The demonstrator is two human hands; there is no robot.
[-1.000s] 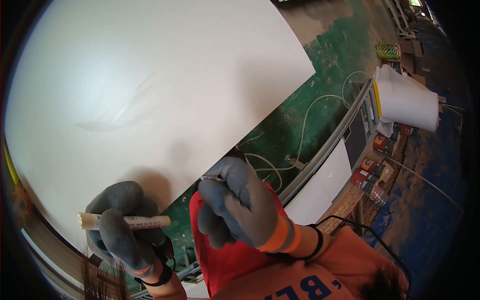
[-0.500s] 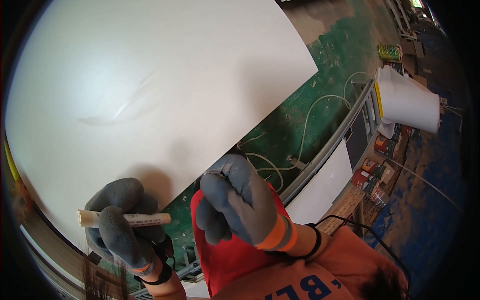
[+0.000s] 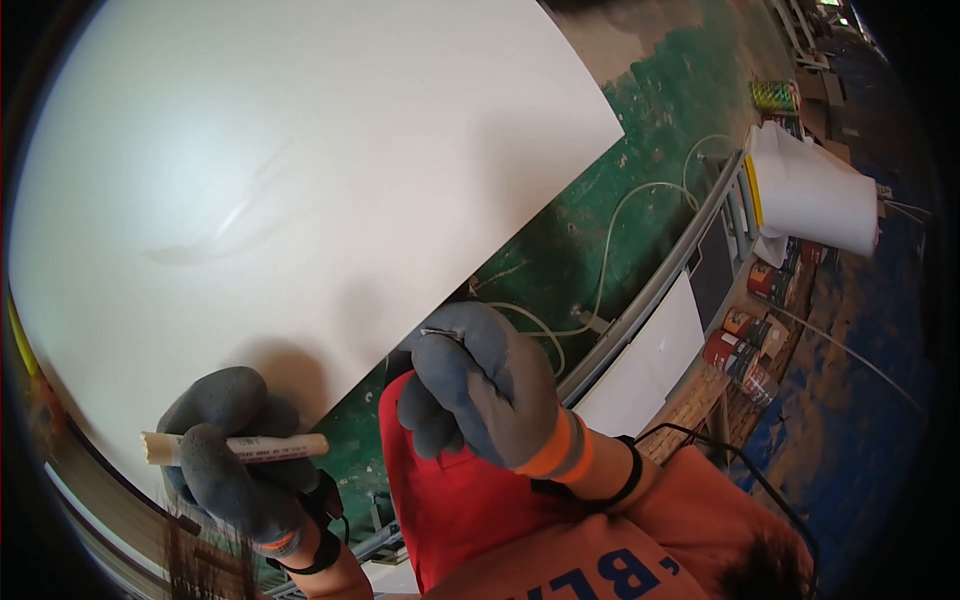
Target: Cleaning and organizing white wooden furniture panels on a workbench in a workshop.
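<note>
My left hand [image 3: 222,480], in a grey coated glove, is closed around a short white cylinder [image 3: 285,448] with print along its side. The cylinder lies roughly level, both ends sticking out past my fingers, near the lower edge of a large white sheet [image 3: 330,150]. In a like glove with an orange cuff, my right hand [image 3: 490,385] is closed beside the sheet's lower right edge. A small metallic piece [image 3: 440,333] shows between its thumb and forefinger; its kind cannot be made out.
The sheet covers much of a worn green tabletop [image 3: 570,230]. A thin clear hose [image 3: 606,250] curves over the green surface beside a grey metal rail [image 3: 650,310]. Farther right stand a white roll [image 3: 815,190], red-labelled cans [image 3: 735,352] and a blue floor covering [image 3: 800,470].
My left hand with the cylinder has shifted slightly left and down. The right hand has turned a little, so the metallic piece shows more clearly. The whole view has drifted slightly.
</note>
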